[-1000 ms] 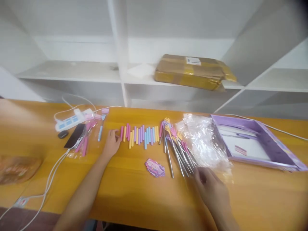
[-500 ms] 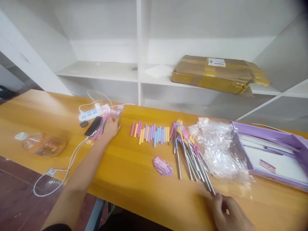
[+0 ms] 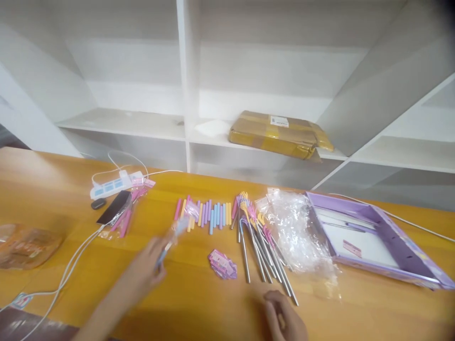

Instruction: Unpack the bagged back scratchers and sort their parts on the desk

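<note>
My left hand [image 3: 151, 260], blurred by motion, is closed on a bagged blue back scratcher [image 3: 177, 229] above the front of the table. My right hand [image 3: 284, 318] rests at the near edge with curled fingers and nothing visible in them. Just beyond it, a pile of metal-rod back scratchers [image 3: 263, 251] lies with small coloured hand-shaped heads pointing away. Pink, yellow, purple and blue tubes [image 3: 215, 215] form a row left of that pile. Nearer me is a small stack of pink printed cards [image 3: 222, 264]. Pink bagged back scratchers [image 3: 128, 215] lie at left.
Clear plastic bags [image 3: 293, 232] are heaped beside a purple open box [image 3: 337, 260]. At left are a white power strip [image 3: 115, 184], cables, a black flat item [image 3: 113, 207] and an orange drink bottle [image 3: 30, 246]. A taped brown parcel [image 3: 273, 135] sits on the shelf behind.
My left hand has lifted the bagged blue back scratcher from beside the power strip and come nearer me. My right hand has left the rod ends. The view has shifted right.
</note>
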A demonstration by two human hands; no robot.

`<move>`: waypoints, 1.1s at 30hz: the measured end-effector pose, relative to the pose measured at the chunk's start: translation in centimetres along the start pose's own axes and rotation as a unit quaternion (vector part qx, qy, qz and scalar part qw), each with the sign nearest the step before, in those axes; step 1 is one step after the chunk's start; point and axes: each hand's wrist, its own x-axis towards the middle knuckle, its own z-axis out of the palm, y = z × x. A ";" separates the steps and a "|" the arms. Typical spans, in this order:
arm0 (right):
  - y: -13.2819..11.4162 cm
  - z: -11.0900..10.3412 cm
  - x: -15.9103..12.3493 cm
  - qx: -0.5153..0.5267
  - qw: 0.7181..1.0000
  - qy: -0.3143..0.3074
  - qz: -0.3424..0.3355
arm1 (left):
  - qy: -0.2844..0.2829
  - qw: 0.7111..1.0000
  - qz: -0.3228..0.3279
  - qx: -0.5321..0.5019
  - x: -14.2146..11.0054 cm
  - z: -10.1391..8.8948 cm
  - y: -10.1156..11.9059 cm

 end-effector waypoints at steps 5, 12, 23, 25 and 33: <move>-3.4 5.3 -0.9 0.232 0.936 -0.198 0.176 | -0.156 0.982 0.104 0.020 -6.0 3.1 7.5; -4.5 7.3 -1.1 0.271 0.908 -0.175 0.267 | -0.185 0.977 0.103 0.036 -5.1 3.3 9.0; -4.6 5.6 0.8 0.090 0.987 -0.093 0.096 | -0.314 0.875 0.038 -0.368 5.1 6.6 11.1; -3.9 4.9 1.0 0.029 0.996 -0.062 0.053 | -0.327 0.848 0.023 -0.417 5.4 7.5 11.0; -3.1 6.8 -0.1 -0.174 0.970 -0.058 -0.161 | -0.270 0.883 0.082 -0.375 3.9 9.7 9.8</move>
